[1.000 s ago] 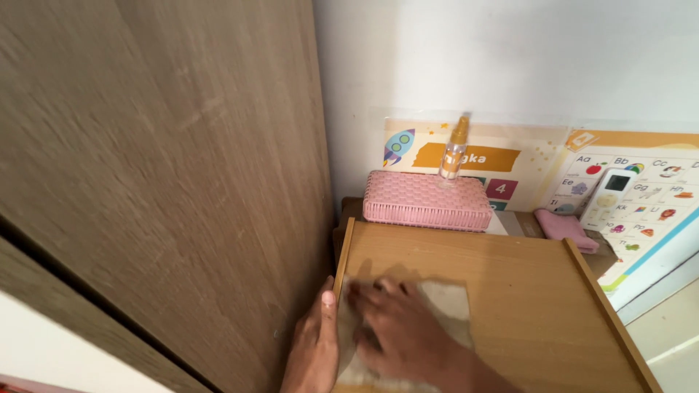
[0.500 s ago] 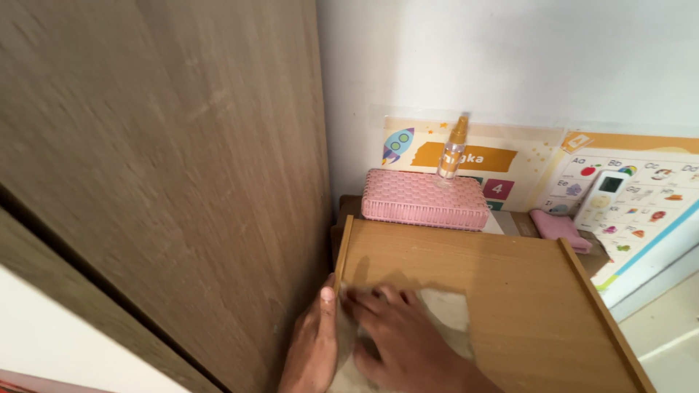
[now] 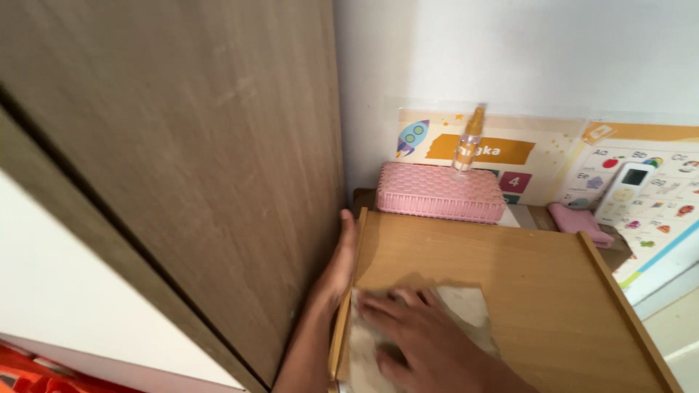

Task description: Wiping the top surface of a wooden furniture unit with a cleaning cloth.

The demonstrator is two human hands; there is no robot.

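The pale cloth lies flat on the wooden board; its near edge is cut off by the frame bottom. The right hand presses flat on the cloth, fingers spread, gripping nothing. The left hand rests along the board's left rim, squeezed against the wooden cabinet panel; its fingers are hidden, so its grasp cannot be determined. Beyond the board stand a pink woven box, a small spray bottle and wall posters.
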